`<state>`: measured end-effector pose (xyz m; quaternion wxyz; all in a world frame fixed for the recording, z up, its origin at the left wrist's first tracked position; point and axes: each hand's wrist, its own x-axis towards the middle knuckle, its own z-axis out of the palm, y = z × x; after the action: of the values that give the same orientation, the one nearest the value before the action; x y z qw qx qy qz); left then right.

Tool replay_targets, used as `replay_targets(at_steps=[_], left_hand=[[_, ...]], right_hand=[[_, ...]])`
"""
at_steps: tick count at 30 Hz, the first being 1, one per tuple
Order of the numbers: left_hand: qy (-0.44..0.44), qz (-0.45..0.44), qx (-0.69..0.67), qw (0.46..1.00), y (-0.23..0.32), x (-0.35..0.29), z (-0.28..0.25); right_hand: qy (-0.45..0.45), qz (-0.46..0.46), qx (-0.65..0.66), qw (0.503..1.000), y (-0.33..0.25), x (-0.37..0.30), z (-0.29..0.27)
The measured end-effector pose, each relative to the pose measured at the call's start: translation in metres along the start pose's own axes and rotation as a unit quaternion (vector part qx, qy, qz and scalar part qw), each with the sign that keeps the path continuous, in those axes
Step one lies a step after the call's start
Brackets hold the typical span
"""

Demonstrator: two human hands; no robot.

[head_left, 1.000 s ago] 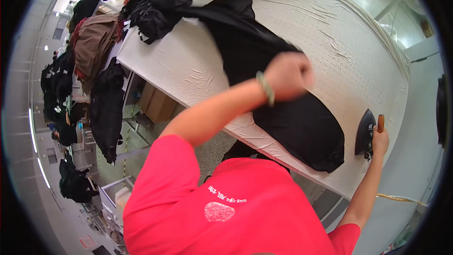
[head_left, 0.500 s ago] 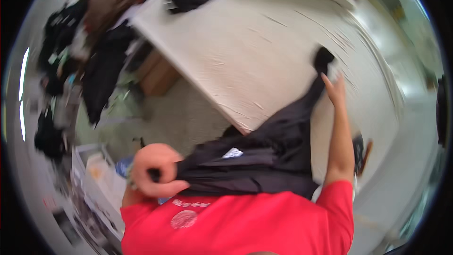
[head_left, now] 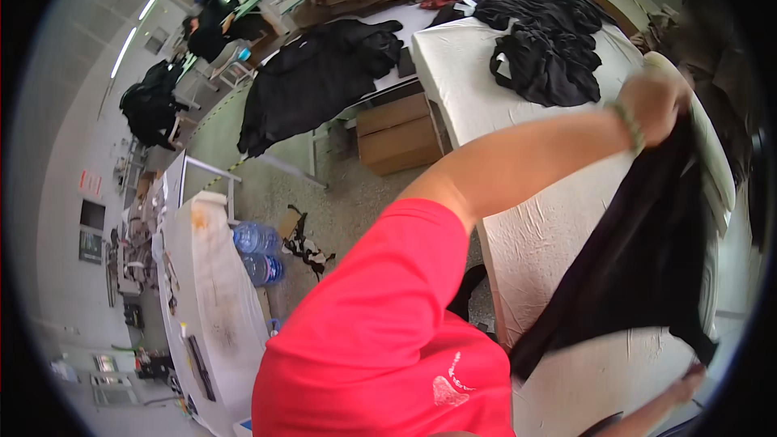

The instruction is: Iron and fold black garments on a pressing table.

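As the left hand [head_left: 657, 107] clenches the upper end of a black, loosely draped fabric garment [head_left: 643, 255], apparently so it spreads above the white, cloth-covered bench [head_left: 532, 259], the right hand [head_left: 688, 383] is well apart beside the garment's lower corner, its grip too blurred to tell.

Free tabletop [head_left: 530, 255] between black pile [head_left: 546, 65] and black garment [head_left: 639, 251], left forearm [head_left: 534, 158] across it.

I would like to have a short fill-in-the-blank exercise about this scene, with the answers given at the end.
1. The person's ____ hand grips the black garment.
2. Near that hand, the forearm wears a ____.
3. The brown box on the floor is made of ____.

Missing words: left; bracelet; cardboard.
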<state>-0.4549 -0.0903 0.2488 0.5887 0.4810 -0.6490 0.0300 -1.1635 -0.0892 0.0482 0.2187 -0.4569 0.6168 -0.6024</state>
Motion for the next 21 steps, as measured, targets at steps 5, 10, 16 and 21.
replay_targets(at_steps=[5, 10, 16, 21], left_hand=[[0.188, 0.030, -0.103, 0.976, -0.018, 0.099, -0.010], [0.105, -0.002, -0.090, 0.990, -0.083, 0.042, -0.038], [0.062, -0.281, 0.084, 0.954, -0.164, -0.152, -0.056], [0.042, -0.659, -0.250, 0.708, -0.129, -0.291, -0.023]], right_hand=[[0.181, -0.006, 0.078, 0.980, -0.100, -0.111, -0.030], [0.230, 0.059, 0.261, 0.936, -0.125, -0.212, -0.001], [0.035, 0.433, 0.245, 0.867, -0.030, -0.371, 0.008], [0.197, 0.434, -0.101, 0.873, 0.016, -0.421, -0.035]])
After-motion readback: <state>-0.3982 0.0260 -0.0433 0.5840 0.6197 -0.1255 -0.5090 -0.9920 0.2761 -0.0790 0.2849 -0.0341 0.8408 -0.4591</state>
